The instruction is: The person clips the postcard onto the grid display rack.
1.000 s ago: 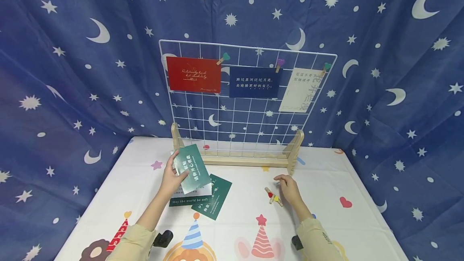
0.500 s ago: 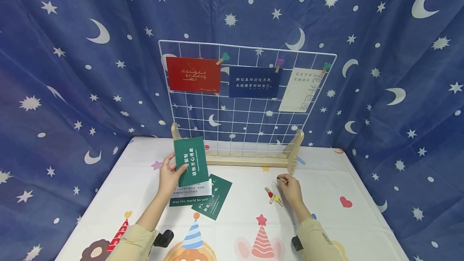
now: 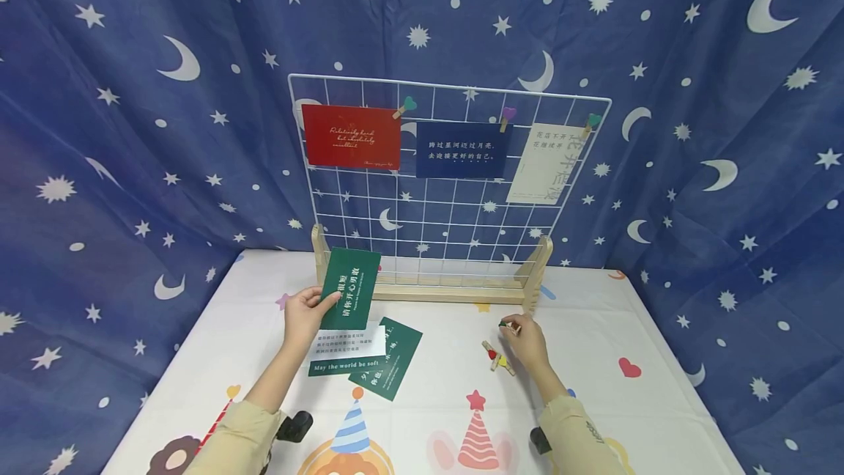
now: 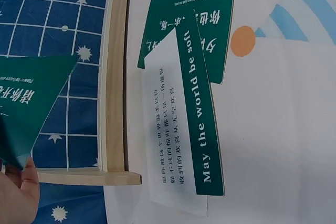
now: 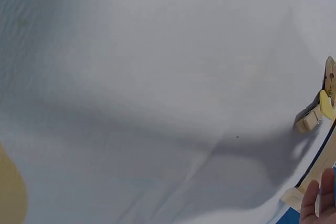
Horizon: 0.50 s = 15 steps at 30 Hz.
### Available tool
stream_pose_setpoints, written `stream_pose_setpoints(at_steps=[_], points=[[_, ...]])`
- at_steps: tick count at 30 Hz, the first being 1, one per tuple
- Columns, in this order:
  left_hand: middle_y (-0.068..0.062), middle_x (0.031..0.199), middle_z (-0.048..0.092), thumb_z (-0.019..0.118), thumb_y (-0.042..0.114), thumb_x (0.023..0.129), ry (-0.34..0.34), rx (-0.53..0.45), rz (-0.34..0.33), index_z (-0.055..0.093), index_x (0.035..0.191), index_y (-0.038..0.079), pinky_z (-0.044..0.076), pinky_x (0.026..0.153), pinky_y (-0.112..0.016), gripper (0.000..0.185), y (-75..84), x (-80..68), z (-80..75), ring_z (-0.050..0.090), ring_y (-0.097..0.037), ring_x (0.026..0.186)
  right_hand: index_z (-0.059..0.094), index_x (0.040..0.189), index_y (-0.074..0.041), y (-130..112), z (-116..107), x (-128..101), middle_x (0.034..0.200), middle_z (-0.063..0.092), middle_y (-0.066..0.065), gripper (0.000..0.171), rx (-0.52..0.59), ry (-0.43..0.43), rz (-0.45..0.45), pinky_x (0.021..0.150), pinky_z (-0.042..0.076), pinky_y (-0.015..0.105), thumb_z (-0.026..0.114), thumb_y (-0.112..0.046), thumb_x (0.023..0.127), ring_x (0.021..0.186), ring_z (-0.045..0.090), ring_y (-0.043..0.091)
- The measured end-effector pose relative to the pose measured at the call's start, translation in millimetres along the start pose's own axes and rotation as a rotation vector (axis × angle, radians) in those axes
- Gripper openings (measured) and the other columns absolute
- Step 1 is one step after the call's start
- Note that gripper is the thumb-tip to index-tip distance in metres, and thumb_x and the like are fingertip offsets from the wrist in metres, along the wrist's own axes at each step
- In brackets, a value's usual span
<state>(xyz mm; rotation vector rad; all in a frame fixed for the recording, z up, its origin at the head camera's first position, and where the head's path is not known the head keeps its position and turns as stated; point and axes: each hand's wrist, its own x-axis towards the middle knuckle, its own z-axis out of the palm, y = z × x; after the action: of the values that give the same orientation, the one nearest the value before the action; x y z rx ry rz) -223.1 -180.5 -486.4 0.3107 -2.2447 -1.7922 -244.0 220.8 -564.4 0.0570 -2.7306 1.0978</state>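
The left hand has its grip pinched on a dark green rectangular card with white lettering, lifted above the desk before the white wire grid panel. The right hand has its grip pinched on a small wooden clothespin, just above the desk.

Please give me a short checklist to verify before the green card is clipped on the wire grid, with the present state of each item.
1. Left hand holds green card: ok.
2. Right hand holds a small clip: ok, though how firmly cannot tell.
3. Free space on wire grid below the three hung cards: ok.
4. Card raised to the grid: not ok, it is low, before the wooden stand.
5. Spare clips on the table: ok.
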Motion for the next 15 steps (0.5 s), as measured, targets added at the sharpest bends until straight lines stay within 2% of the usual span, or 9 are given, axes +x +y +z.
stream_pose_setpoints(at_steps=[3,5,7,9,13,15], points=[[-0.022,0.086,0.072,0.072,0.015,0.083,-0.004,0.0,0.02,0.066,0.096,-0.009,0.053,0.057,-0.015,0.029,-0.2,2.6,-0.5,0.063,0.002,0.059,0.067,0.098,0.001,-2,1,0,0.089,0.067,0.017,0.015,0.003,-0.007,0.01,0.065,0.05,0.033,0.066,-0.003,0.084,0.072,0.059,0.022],[-0.021,0.083,0.072,0.073,0.015,0.082,-0.001,0.006,0.041,0.066,0.094,-0.009,0.053,0.056,-0.015,0.028,0.6,5.1,-1.1,0.062,0.002,0.058,0.067,0.098,0.001,-5,3,1,0.094,0.069,0.019,0.014,0.009,-0.004,0.005,0.073,0.052,0.041,0.065,-0.003,0.085,0.08,0.062,0.028],[-0.019,0.081,0.072,0.073,0.016,0.082,0.005,0.021,0.064,0.067,0.093,-0.009,0.053,0.056,-0.015,0.028,2.4,7.9,-1.8,0.06,0.003,0.057,0.067,0.099,0.002,-10,4,2,0.096,0.069,0.019,0.015,0.02,0.003,-0.007,0.077,0.052,0.043,0.065,-0.003,0.085,0.087,0.062,0.03],[-0.018,0.081,0.072,0.073,0.016,0.082,0.007,0.032,0.084,0.067,0.093,-0.008,0.053,0.056,-0.014,0.028,5.1,11.4,-2.2,0.06,0.003,0.058,0.067,0.098,0.002,-15,5,3,0.094,0.066,0.019,0.015,0.023,0.018,-0.027,0.074,0.05,0.038,0.065,-0.002,0.084,0.085,0.058,0.03],[-0.019,0.082,0.072,0.073,0.017,0.082,-0.003,0.051,0.12,0.067,0.094,-0.008,0.052,0.056,-0.013,0.029,12.8,19.1,-3.3,0.059,0.003,0.058,0.068,0.096,0.002,-24,5,6,0.084,0.057,0.011,0.015,0.007,0.033,-0.063,0.06,0.039,0.023,0.067,-0.003,0.082,0.075,0.047,0.019],[-0.021,0.084,0.071,0.073,0.017,0.082,-0.003,0.059,0.138,0.067,0.094,-0.008,0.052,0.056,-0.012,0.028,17.8,23.1,-3.7,0.058,0.004,0.058,0.068,0.094,0.002,-29,5,8,0.079,0.056,0.01,0.014,0.013,0.028,-0.081,0.055,0.035,0.02,0.068,-0.003,0.082,0.069,0.044,0.016]])
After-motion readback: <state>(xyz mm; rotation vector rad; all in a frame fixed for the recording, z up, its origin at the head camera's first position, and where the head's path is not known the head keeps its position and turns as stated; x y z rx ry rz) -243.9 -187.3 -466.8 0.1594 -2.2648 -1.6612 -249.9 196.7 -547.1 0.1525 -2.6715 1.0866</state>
